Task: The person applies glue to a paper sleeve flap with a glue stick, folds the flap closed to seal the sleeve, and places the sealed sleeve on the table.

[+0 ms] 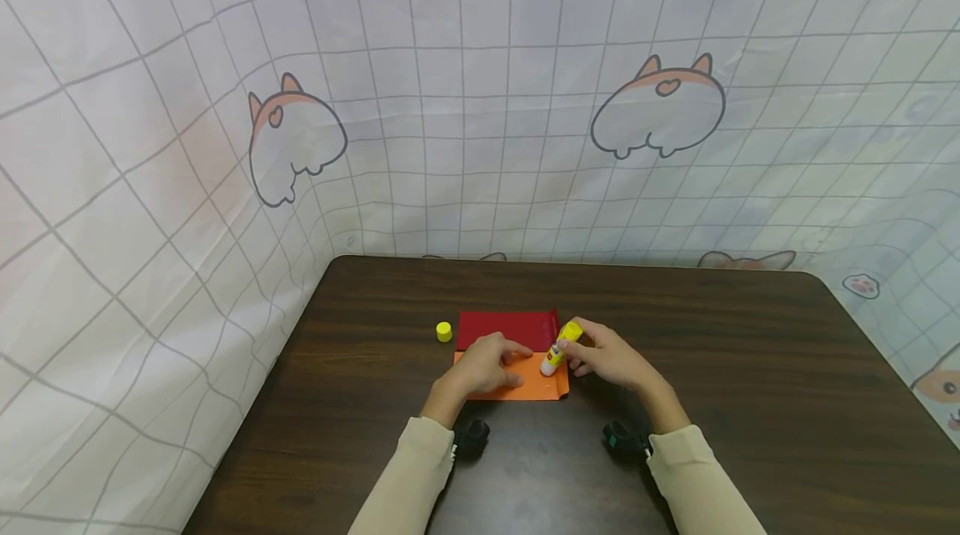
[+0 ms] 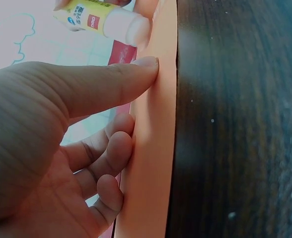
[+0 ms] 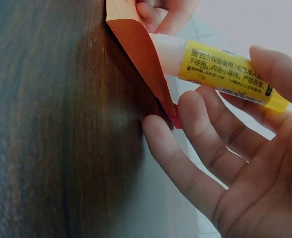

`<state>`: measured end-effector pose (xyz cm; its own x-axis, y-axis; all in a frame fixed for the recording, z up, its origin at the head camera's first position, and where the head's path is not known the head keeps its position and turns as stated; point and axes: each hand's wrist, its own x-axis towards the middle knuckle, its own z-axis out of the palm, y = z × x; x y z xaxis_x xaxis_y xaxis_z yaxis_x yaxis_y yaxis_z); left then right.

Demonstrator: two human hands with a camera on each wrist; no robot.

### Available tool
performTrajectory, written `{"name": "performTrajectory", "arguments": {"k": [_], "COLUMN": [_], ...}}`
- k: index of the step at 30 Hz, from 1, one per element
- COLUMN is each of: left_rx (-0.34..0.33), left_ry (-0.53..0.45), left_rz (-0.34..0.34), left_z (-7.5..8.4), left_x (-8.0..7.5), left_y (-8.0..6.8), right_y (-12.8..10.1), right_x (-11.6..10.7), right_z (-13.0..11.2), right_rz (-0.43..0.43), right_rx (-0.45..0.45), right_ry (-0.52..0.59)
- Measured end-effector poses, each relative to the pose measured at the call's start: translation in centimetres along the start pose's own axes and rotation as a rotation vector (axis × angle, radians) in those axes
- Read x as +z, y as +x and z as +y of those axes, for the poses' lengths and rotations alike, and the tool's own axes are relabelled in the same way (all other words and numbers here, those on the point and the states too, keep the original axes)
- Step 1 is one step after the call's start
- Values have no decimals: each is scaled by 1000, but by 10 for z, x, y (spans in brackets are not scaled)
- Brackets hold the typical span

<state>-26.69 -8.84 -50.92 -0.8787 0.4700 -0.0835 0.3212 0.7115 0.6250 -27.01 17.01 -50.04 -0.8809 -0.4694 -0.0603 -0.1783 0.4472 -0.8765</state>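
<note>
An orange paper sheet (image 1: pixel 528 386) lies on the table with a dark red panel (image 1: pixel 504 327) along its far side. My left hand (image 1: pixel 483 366) rests on the orange part, thumb and fingertips touching its surface. Between the thumb and fingers of my right hand (image 1: pixel 613 358) is a yellow glue stick (image 1: pixel 561 349), tilted with its white end down at the orange paper near the right side. In the right wrist view, the orange side flap (image 3: pixel 138 47) stands up from the table beside the glue stick's white end.
A yellow cap (image 1: pixel 444 332) stands left of the red panel. The dark wooden table (image 1: pixel 750 368) extends to both sides, and a white grid-patterned cloth (image 1: pixel 480 102) hangs behind it and along the left. Each wrist carries a black camera.
</note>
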Motion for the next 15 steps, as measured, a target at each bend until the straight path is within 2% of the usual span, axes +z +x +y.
{"name": "performTrajectory", "arguments": {"k": [6, 15], "left_rx": [-11, -1], "left_ry": [-2, 5], "left_rz": [-1, -5], "left_z": [0, 0], "left_x": [0, 0], "left_y": [0, 0], "right_y": [-1, 0], "right_x": [0, 1], "right_z": [-3, -2], "right_rz": [-29, -90], "right_rx": [0, -18], "right_ry": [-31, -11]}}
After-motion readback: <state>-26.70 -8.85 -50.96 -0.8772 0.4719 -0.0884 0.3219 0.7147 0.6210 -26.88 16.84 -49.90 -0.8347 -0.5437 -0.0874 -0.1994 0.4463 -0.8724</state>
